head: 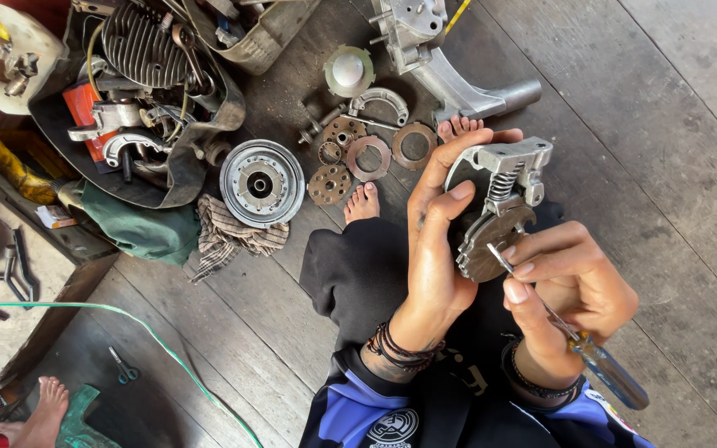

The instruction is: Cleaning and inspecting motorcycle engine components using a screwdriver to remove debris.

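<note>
Nearest you, your right hand (pixel 562 286) pinches a screwdriver (pixel 570 336) between thumb and forefingers, its clear blue handle trailing toward five o'clock and its tip touching the metal clutch assembly (pixel 495 207). Your left hand (pixel 437 224) cradles that assembly from its nine o'clock side, fingers curled over the top, thumb pressed flat on its face. It looks heavy and rigid (cast metal with a coil spring (pixel 499 184), probably oily, so likely slippery); you would do best gripping the solid outer body, not the spring or pivoting shoes, which could shift or snap back. Beyond your feet, at eleven o'clock, friction plates (pixel 368 158) lie loose on the plank floor (pixel 665 124), just beside a ribbed clutch drum (pixel 261 183) and a striped rag (pixel 226 235). Farther off at ten o'clock sits a black tub (pixel 197 141) crowded with parts, including a finned cylinder (pixel 139 41).
</note>
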